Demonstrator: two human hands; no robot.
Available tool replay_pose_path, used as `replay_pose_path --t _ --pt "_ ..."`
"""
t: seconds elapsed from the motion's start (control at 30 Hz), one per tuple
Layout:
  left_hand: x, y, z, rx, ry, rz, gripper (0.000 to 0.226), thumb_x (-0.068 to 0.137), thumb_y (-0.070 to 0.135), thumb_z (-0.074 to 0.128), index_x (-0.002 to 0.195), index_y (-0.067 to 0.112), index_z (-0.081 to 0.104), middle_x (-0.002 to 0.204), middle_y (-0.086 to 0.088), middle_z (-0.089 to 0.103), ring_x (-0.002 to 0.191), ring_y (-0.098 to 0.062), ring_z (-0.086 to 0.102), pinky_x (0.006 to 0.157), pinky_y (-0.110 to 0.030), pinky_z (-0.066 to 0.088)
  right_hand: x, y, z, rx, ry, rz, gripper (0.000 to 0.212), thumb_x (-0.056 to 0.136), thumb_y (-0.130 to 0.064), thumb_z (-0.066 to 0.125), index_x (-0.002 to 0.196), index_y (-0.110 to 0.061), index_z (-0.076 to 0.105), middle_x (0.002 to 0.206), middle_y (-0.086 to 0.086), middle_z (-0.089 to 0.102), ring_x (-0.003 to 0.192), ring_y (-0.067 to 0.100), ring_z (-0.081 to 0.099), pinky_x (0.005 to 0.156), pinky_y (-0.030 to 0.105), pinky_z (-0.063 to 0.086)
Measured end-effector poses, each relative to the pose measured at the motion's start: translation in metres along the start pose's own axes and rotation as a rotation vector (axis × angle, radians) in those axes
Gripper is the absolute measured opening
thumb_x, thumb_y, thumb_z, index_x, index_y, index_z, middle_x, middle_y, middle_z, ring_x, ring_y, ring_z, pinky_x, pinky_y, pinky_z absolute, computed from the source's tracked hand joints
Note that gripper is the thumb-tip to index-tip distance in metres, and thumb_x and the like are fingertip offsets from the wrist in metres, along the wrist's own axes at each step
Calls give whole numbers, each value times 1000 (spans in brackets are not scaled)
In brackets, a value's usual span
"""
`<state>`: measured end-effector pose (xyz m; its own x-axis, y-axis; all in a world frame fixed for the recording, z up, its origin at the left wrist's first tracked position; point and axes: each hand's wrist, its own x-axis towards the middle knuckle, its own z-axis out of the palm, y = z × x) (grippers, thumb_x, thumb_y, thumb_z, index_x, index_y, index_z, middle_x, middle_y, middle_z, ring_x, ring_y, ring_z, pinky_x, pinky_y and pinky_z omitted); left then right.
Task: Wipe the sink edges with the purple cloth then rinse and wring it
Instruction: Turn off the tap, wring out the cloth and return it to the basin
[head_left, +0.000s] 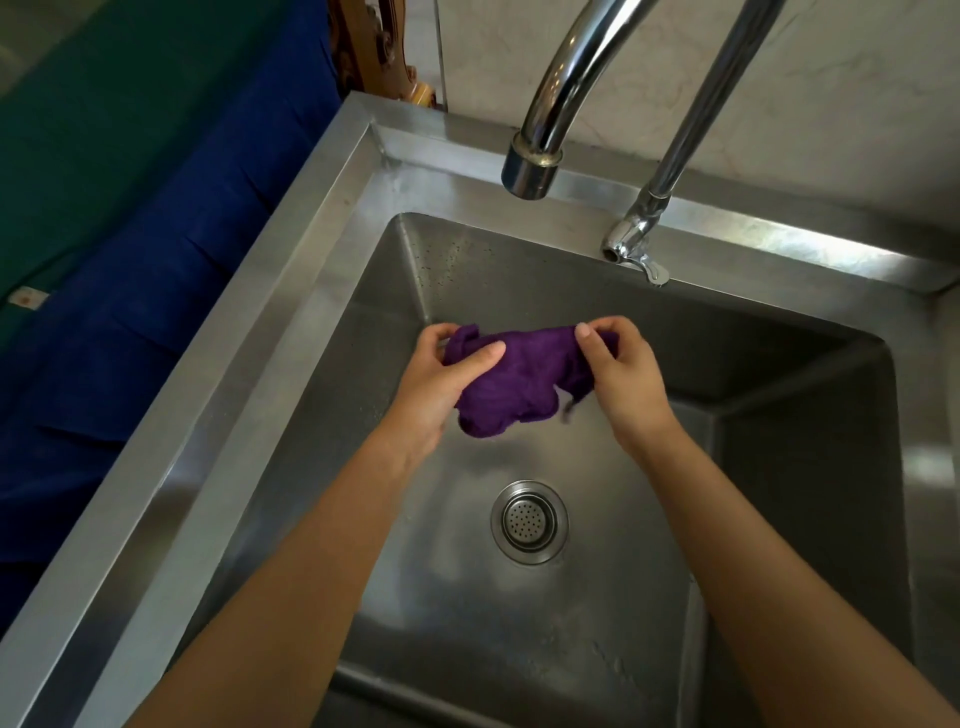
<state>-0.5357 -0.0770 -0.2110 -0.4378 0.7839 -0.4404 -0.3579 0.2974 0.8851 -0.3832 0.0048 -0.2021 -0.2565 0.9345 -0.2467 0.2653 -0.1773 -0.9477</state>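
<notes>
Steel sink (291, 291), faucet (550, 130) overhead, both hands gripping purple cloth (519, 379)

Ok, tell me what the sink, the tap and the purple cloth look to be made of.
Sink: looks like brushed stainless steel, grey with a dull streaky sheen.
Tap: polished, probably chromed metal, with mirror-bright reflections along the spout.
Purple cloth: soft fabric, matte and crumpled into folds between the left hand and right hand; fibre type not discernible.

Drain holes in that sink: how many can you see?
1: the drain sits in the sink floor, below the cloth. Arms may hide others.
</notes>
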Motion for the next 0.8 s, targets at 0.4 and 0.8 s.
replay_pose_path --t 0.4,0.8 --pt "1 8 -41 206 -454 -130 49 50 25 81 95 25 62 89 6 72 87 -13 68 78 -26 56 10 -23 -18 -249 68 -157 21 96 -32 44 90 -15 56 70 -8 51 75 18 53 65 42 51" --pt "-4 3 -16 -243 -243 -339 22 94 28 48 107 17 61 94 -4 67 76 -14 68 64 -27 59 -31 -30 -4 -210 -12 -399 5 85 -19 63 90 -21 60 77 -17 57 70 -7 53 72 11 42"
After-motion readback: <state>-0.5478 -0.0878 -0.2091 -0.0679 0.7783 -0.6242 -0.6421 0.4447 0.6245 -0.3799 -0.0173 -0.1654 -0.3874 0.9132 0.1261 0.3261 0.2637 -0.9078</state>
